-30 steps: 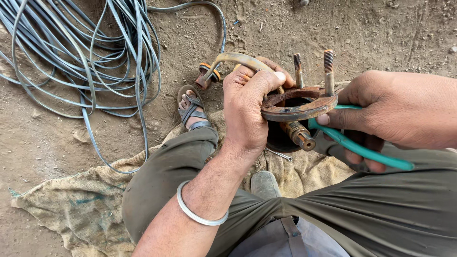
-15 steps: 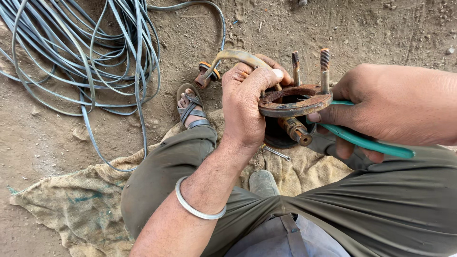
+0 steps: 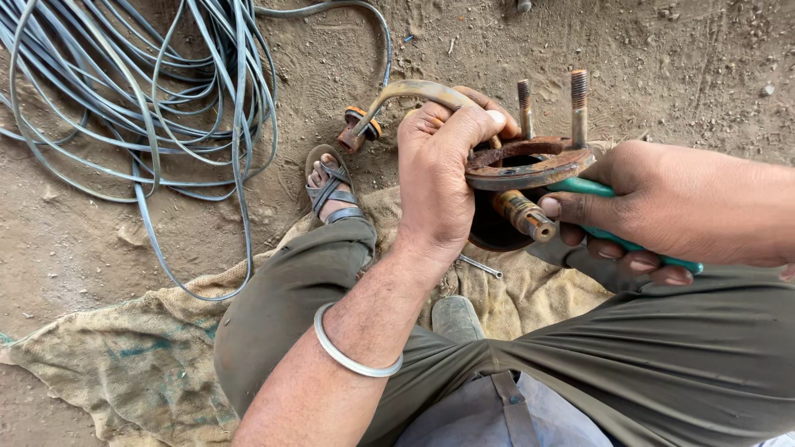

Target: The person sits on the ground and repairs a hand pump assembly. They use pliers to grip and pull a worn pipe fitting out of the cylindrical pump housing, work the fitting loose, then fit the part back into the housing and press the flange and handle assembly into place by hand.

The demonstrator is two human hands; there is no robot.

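Dirt ground [image 3: 662, 50], cable coil [image 3: 124, 91], burlap [image 3: 124, 356]; left hand [image 3: 443, 178] grips rusty flange [image 3: 530, 170], right hand [image 3: 654, 207] grips green-handled pliers [image 3: 592, 189].

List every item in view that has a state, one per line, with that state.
Left hand: gripping the flange rim.
Right hand: closed on the green-handled tool.
Flange: rusty, held up, studs upright.
Bent pipe: rusty, curving down to the ground.
Cable: loosely coiled on dirt.
Sacking: spread, crumpled.

There's a big coil of grey cable [image 3: 141, 91] on the dirt, a burlap sack [image 3: 124, 364] spread under the legs, and a sandal [image 3: 330, 186] on one foot.
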